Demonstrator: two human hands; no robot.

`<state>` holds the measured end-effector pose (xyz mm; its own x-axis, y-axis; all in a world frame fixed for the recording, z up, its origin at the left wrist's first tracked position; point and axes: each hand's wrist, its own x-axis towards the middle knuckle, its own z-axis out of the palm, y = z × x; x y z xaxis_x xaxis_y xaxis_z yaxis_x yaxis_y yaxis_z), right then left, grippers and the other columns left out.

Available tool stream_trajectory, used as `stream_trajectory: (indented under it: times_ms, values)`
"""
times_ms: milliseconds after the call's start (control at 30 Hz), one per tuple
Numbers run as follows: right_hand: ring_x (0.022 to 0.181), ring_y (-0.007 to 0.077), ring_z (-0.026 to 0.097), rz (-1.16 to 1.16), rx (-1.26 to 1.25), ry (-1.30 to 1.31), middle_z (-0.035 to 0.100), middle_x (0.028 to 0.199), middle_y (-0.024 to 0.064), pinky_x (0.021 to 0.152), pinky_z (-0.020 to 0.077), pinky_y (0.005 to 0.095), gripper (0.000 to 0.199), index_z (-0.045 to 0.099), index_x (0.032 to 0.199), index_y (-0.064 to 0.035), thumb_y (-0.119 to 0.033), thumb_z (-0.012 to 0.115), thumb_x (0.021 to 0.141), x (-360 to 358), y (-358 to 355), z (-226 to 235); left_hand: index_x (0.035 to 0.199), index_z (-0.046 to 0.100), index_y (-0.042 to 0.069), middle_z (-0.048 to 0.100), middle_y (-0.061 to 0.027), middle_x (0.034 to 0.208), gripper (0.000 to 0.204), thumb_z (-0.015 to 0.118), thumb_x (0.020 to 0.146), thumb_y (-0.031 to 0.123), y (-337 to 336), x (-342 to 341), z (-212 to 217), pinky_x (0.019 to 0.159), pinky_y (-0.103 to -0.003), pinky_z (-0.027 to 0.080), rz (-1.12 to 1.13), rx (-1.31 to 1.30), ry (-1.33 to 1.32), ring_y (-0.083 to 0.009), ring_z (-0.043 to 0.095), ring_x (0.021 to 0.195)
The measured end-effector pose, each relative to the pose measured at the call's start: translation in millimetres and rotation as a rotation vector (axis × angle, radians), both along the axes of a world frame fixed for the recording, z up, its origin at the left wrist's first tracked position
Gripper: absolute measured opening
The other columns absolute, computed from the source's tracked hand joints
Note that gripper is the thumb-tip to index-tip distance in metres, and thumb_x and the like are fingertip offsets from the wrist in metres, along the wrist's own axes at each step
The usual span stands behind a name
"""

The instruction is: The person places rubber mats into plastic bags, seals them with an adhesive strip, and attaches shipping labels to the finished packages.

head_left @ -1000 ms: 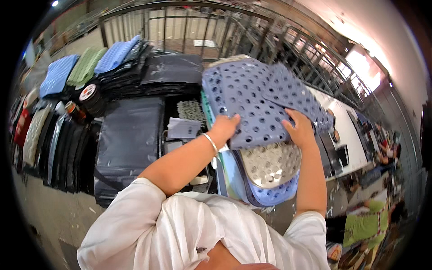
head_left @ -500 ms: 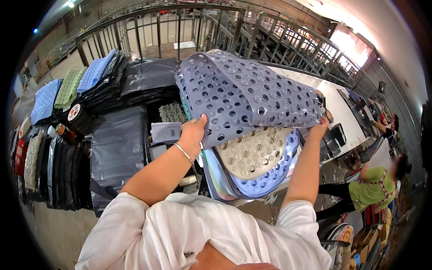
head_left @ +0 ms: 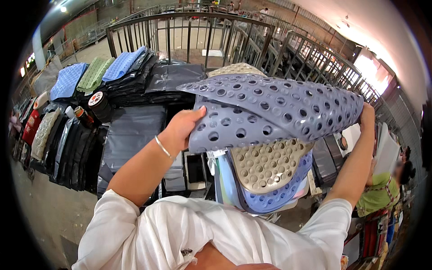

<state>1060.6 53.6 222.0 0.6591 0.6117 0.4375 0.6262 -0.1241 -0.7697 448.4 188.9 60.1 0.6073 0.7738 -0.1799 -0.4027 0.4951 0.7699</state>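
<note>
Above stacked mats, both hands' grip on grey perforated mat (head_left: 270, 108), left hand (head_left: 182, 128), right hand (head_left: 366, 118)

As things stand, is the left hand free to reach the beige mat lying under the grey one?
Probably not: the left hand grips the raised grey mat, as does the right hand, and the beige mat lies beneath.

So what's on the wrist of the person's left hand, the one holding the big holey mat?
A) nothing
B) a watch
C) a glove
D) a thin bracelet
D: a thin bracelet circles the wrist just below the left hand, which grips the edge of the grey-blue mat.
</note>
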Motion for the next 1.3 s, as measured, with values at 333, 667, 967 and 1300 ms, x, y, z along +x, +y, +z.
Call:
stream_trajectory:
  times_ms: [333, 667, 967, 1300]
  values:
    - [0.11, 0.039, 0.062, -0.507, -0.898, -0.406, 0.065, 0.114, 0.0243, 0.096, 0.0476, 0.0444, 0.035, 0.07, 0.105, 0.0002, -0.021, 0.06, 0.079, -16.5, 7.2, -132.2, 0.114, 0.06, -0.004, 0.068, -0.0145, 0.104, 0.038, 0.058, 0.096, 0.03, -48.6, -6.0, -53.9, 0.079, -0.04, 0.056, 0.06, -0.094, 0.035, -0.0245, 0.068, 0.088]
    - [0.122, 0.0314, 0.053, 0.305, -0.404, -1.055, 0.058, 0.127, 0.0135, 0.105, 0.0391, 0.0422, 0.067, 0.056, 0.127, -0.0052, -0.019, 0.079, 0.066, -331.0, -57.5, -134.5, 0.114, 0.061, -0.005, 0.068, -0.0157, 0.105, 0.041, 0.062, 0.092, 0.03, -14.7, -3.5, -21.4, 0.08, -0.043, 0.056, 0.112, 0.088, -0.062, -0.0278, 0.068, 0.089]
    - [0.114, 0.027, 0.059, 0.132, -0.46, -1.029, 0.062, 0.124, 0.0131, 0.094, 0.0488, 0.0361, 0.042, 0.058, 0.126, -0.0018, -0.012, 0.052, 0.085, -433.2, -47.4, -98.4, 0.112, 0.063, -0.002, 0.07, -0.0165, 0.104, 0.03, 0.061, 0.09, 0.018, 20.5, -23.0, 170.0, 0.081, -0.043, 0.057, -0.242, 0.549, -0.38, -0.0284, 0.07, 0.089]
    - [0.138, 0.0361, 0.035, 0.481, -0.902, -0.818, 0.048, 0.141, 0.0216, 0.114, 0.0257, 0.0439, 0.069, 0.056, 0.128, 0.0039, -0.053, 0.053, 0.09, -485.1, -84.8, -184.6, 0.089, 0.073, 0.009, 0.069, -0.0209, 0.097, 0.037, 0.051, 0.086, 0.039, -5.8, 244.3, 10.8, 0.082, -0.041, 0.053, -0.117, 1.987, 0.731, -0.0339, 0.068, 0.091]
